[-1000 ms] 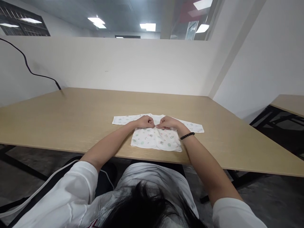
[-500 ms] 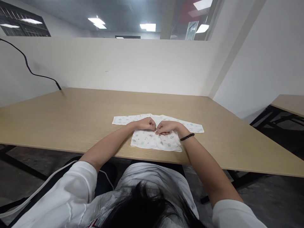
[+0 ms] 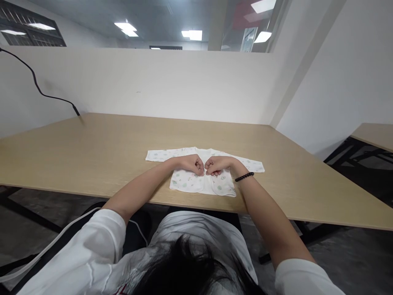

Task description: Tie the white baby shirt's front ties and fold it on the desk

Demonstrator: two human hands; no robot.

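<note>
Head view: hands [image 3: 192, 164] lower on shirt [image 3: 196, 185]

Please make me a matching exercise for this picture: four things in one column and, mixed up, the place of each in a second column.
1. baby shirt
2. bead bracelet
3. black cable
4. left hand

A. on the wrist of the right hand
B. at far left, reaching the table at its back corner
C. spread flat near the table's front edge
D. closed on the shirt's middle

Pairs: 1-C, 2-A, 3-B, 4-D
</note>
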